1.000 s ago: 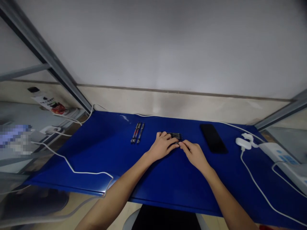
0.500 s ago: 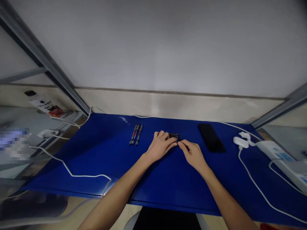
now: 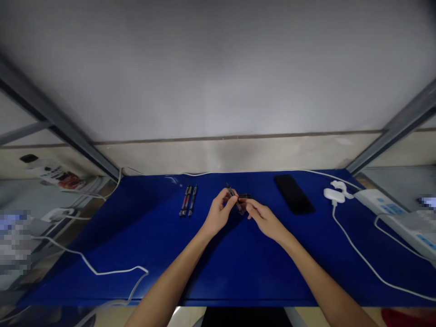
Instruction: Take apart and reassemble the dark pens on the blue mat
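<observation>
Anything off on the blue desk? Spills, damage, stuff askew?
Nothing spilled or damaged. Three dark pens lie parallel, a black slab phone lies flat, the left hand holds one dark pen tilted. Only loose end: a thin white cable trails off the blue desk top at its front left corner.

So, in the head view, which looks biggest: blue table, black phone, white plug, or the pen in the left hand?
1. Blue table
2. Black phone
3. White plug and the pen in the left hand look alike; the hand hides part of the pen, so no ranking.
</observation>
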The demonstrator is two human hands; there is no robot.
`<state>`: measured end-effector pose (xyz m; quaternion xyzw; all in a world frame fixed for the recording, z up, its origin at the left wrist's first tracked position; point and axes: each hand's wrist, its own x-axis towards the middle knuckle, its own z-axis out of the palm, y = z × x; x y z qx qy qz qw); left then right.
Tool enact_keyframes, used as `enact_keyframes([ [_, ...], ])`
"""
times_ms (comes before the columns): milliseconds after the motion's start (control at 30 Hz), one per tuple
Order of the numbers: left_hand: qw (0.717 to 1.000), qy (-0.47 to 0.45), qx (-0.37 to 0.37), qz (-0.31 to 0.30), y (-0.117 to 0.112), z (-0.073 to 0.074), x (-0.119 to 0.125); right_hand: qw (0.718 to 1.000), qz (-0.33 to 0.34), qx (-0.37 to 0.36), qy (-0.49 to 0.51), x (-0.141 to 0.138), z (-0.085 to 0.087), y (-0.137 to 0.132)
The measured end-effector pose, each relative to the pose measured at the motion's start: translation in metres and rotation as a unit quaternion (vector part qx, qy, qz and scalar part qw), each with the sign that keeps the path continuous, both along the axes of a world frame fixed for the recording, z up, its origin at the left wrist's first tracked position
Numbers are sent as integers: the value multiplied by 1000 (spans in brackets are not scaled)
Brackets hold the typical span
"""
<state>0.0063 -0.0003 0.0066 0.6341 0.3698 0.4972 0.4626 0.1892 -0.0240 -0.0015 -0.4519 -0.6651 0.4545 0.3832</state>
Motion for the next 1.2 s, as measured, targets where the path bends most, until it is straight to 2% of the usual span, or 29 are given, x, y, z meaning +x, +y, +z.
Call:
enact_keyframes([
  [67,999,-9,-31,16,2,-3,1,999,31,-12,-1,-1,1,-1],
  [133,997,-35,-66,33,3,-4,0,999,30,-10,-1,0,1,1],
  [267,989,-88,-112,37,5,-1,-3,998,-51,-13,18,12,0,7],
  [433,981,-83,-166,-53,5,2,-5,988,-129,1,81,27,1,12],
  [567,970,-63,-206,-113,1,-5,2,972,-143,-6,188,28,0,12],
  [700,957,-35,-206,-202,-6,-11,11,952,-150,-31,267,20,0,14],
  [767,953,-36,-206,-221,-10,-14,16,936,-138,-63,317,13,4,15],
  [900,954,-63,-198,-214,-16,-19,26,883,-26,-183,430,-4,16,20],
  [967,958,-74,-187,-205,-17,-22,30,857,7,-226,463,-8,20,25],
  [1067,962,-62,-190,-188,-18,-26,33,825,24,-247,508,-3,21,38],
  [1200,967,-59,-208,-135,-18,-30,35,768,-12,-215,604,20,11,56],
])
